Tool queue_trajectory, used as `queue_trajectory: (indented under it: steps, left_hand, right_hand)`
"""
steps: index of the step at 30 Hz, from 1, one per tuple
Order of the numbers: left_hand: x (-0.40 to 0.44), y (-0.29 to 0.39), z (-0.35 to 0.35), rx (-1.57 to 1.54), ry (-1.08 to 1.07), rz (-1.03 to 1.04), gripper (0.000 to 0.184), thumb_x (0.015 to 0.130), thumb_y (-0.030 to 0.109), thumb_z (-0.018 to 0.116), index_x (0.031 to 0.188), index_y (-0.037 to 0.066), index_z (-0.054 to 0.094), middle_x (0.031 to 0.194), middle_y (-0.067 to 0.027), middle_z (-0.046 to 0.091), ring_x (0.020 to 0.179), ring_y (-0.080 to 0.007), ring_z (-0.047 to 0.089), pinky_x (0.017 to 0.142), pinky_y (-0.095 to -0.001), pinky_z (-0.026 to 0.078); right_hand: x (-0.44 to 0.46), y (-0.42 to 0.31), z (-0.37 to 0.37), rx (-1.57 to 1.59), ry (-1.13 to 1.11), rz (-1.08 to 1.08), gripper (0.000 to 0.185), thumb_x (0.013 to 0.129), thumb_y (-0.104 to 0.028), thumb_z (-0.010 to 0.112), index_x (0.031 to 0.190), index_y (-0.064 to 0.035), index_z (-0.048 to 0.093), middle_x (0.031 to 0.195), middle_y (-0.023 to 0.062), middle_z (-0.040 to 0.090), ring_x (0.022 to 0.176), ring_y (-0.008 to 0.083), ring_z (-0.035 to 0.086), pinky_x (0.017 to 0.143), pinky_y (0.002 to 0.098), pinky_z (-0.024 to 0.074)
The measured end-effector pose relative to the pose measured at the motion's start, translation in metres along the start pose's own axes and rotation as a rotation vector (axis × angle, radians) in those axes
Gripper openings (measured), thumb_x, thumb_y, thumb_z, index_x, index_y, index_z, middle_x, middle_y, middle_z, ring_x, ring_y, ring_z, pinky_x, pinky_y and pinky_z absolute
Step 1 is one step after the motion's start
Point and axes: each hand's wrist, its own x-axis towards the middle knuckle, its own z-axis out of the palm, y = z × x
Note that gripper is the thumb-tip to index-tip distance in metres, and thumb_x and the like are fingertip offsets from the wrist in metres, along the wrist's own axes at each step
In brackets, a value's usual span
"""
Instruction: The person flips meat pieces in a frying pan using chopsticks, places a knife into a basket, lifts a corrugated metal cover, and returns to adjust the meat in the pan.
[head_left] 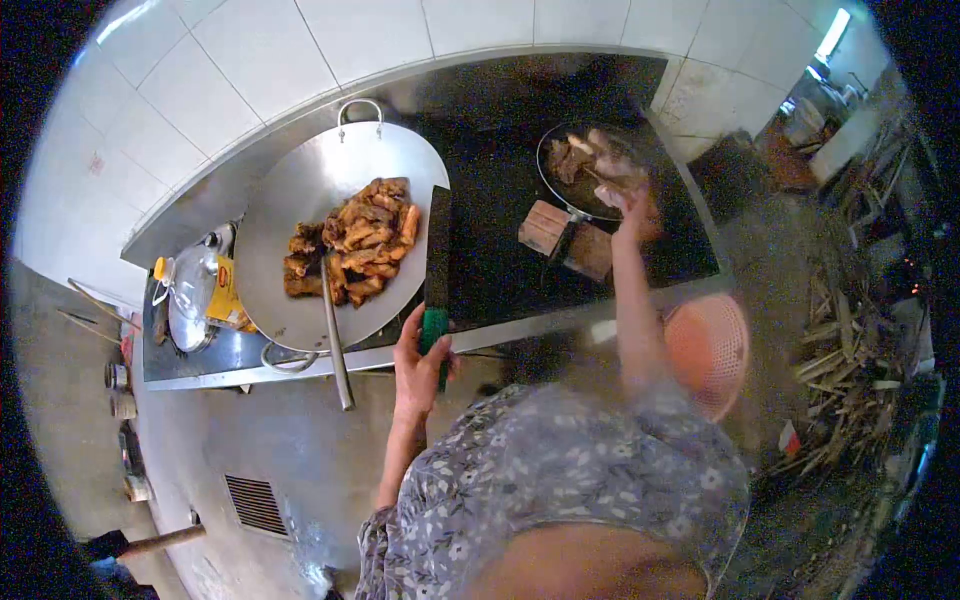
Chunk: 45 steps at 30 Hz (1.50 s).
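My left hand (412,362) is wrapped round the green handle of a knife (438,250). Its long dark blade points away from me, beside the rim of a large metal wok (280,215). Browned pieces of meat (365,240) are heaped in the wok, and a metal-handled utensil (337,350) leans out over its front rim. My right hand (640,208) is at the near right edge of a dark frying pan (562,192). Paler meat pieces (600,155) lie in that pan, close to my fingers. Blur hides how those fingers are set.
Bricks (545,227) stand on the dark counter by the pan handle. A yellow-capped oil bottle (195,285) is left of the wok. Below the counter's right end is an orange perforated basket (708,350). Split firewood (850,370) is piled on the right. The floor has a grate (256,505).
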Motion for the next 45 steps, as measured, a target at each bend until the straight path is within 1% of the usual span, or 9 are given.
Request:
queue_trajectory:
  steps: [5, 10, 14, 18, 20, 26, 29, 38, 45]
  left_hand:
    - [0.011, 0.004, 0.018, 0.055, -0.01, -0.044, 0.049, 0.078, -0.003, 0.049, 0.124, 0.001, 0.033, 0.092, -0.0086, 0.055, 0.05, -0.011, 0.05, 0.039, -0.0219, 0.038]
    - [0.02, 0.006, 0.041, 0.068, -0.014, -0.025, 0.049, 0.078, -0.002, 0.05, 0.123, 0.003, 0.034, 0.093, -0.0084, 0.055, 0.052, -0.0104, 0.051, 0.039, -0.0216, 0.039]
    - [0.019, 0.002, 0.047, 0.073, -0.028, -0.017, 0.049, 0.078, -0.001, 0.051, 0.123, 0.004, 0.035, 0.092, -0.0082, 0.056, 0.053, -0.0099, 0.051, 0.04, -0.0212, 0.04]
    - [0.021, -0.003, 0.048, 0.076, -0.004, -0.021, 0.049, 0.078, -0.001, 0.051, 0.124, 0.004, 0.035, 0.091, -0.0078, 0.057, 0.054, -0.0098, 0.052, 0.041, -0.0208, 0.041]
    - [0.022, -0.005, 0.05, 0.076, 0.009, -0.031, 0.049, 0.078, -0.001, 0.051, 0.124, 0.004, 0.035, 0.091, -0.0076, 0.057, 0.055, -0.0098, 0.052, 0.041, -0.0207, 0.041]
    - [0.023, -0.004, 0.061, 0.067, 0.01, -0.071, 0.051, 0.077, 0.0, 0.053, 0.124, 0.004, 0.033, 0.091, -0.0071, 0.058, 0.054, -0.0102, 0.052, 0.039, -0.0207, 0.041]
    - [0.023, -0.005, 0.064, 0.061, 0.001, -0.068, 0.052, 0.077, 0.001, 0.053, 0.125, 0.004, 0.033, 0.091, -0.007, 0.058, 0.054, -0.0102, 0.052, 0.039, -0.0208, 0.041]
    - [0.027, -0.004, 0.07, 0.079, -0.002, -0.062, 0.052, 0.077, 0.0, 0.053, 0.125, 0.004, 0.032, 0.091, -0.0076, 0.057, 0.054, -0.0108, 0.052, 0.039, -0.021, 0.04]
    - [0.028, -0.008, 0.073, 0.079, 0.006, -0.034, 0.051, 0.078, -0.001, 0.052, 0.125, 0.004, 0.032, 0.091, -0.0084, 0.057, 0.054, -0.0108, 0.051, 0.04, -0.0213, 0.041]
  right_hand:
    - [-0.018, -0.034, 0.008, -0.187, 0.026, 0.025, 0.02, 0.08, -0.024, 0.057, 0.086, -0.0066, 0.049, 0.085, 0.0075, 0.055, 0.079, 0.0202, 0.055, 0.063, 0.0327, 0.0519]
    - [0.007, -0.022, -0.01, -0.048, -0.076, 0.172, 0.022, 0.08, -0.025, 0.057, 0.092, -0.0081, 0.049, 0.093, 0.0064, 0.053, 0.088, 0.019, 0.052, 0.067, 0.0315, 0.0494]
    - [0.036, 0.009, -0.028, -0.007, 0.127, 0.271, 0.018, 0.076, -0.022, 0.061, 0.081, -0.0064, 0.052, 0.088, 0.0039, 0.055, 0.079, 0.0161, 0.053, 0.072, 0.0315, 0.0473]
    - [0.005, -0.032, 0.007, 0.023, 0.095, 0.219, 0.02, 0.076, -0.021, 0.061, 0.084, -0.0044, 0.053, 0.087, 0.0041, 0.055, 0.081, 0.0163, 0.054, 0.072, 0.0307, 0.0476]
    - [-0.005, -0.044, 0.018, -0.042, -0.038, 0.109, 0.02, 0.079, -0.021, 0.058, 0.086, -0.0031, 0.054, 0.087, 0.005, 0.055, 0.082, 0.0167, 0.054, 0.073, 0.0301, 0.0478]
    - [-0.002, -0.039, 0.017, -0.205, -0.296, 0.077, 0.021, 0.083, -0.02, 0.053, 0.088, 0.0001, 0.056, 0.088, 0.007, 0.055, 0.082, 0.0175, 0.055, 0.072, 0.029, 0.0485]
    - [-0.006, -0.03, 0.014, -0.281, -0.403, -0.063, 0.023, 0.086, -0.019, 0.048, 0.089, 0.0026, 0.057, 0.091, 0.009, 0.056, 0.084, 0.0183, 0.056, 0.071, 0.0276, 0.0491]
    - [-0.009, -0.05, 0.013, -0.411, -0.409, -0.039, 0.026, 0.087, -0.018, 0.046, 0.09, 0.0056, 0.057, 0.095, 0.0122, 0.057, 0.09, 0.0201, 0.056, 0.072, 0.0282, 0.0493]
    - [-0.009, -0.075, 0.001, -0.196, -0.406, 0.042, 0.025, 0.085, -0.021, 0.05, 0.091, 0.0026, 0.055, 0.092, 0.0105, 0.057, 0.085, 0.0188, 0.056, 0.077, 0.0305, 0.0481]
